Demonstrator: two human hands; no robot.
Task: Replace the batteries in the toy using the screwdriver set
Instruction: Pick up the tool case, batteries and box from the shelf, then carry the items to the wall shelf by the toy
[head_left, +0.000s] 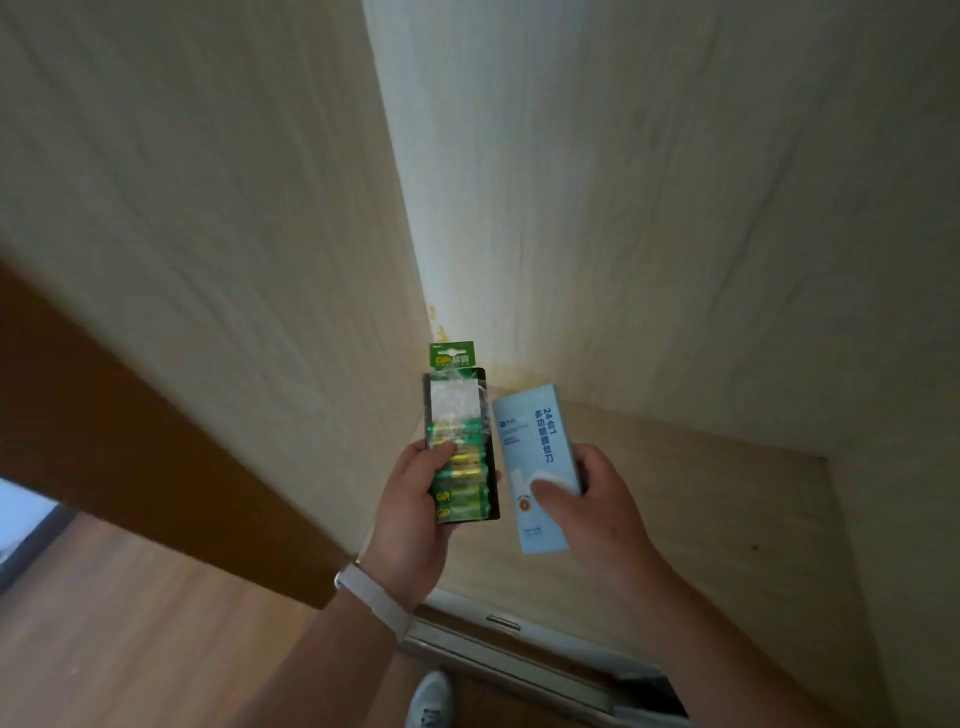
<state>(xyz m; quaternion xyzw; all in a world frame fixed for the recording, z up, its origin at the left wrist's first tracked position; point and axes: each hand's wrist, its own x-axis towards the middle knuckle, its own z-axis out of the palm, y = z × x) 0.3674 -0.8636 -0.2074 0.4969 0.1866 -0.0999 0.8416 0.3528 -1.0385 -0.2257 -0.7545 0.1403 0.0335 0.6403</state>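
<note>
The toy is nowhere in the head view. The battery pack (461, 441) stands upright in the left hand (410, 514), thumb across its front and fingers behind, label facing the wearer, likely for checking. Just right of the pack, the pale blue screwdriver set box (535, 462) is clasped by the right hand (592, 514), thumb pressed on its lower face. Behind the pack rises the light wooden cabinet (675, 260), apparently where both came from.
</note>
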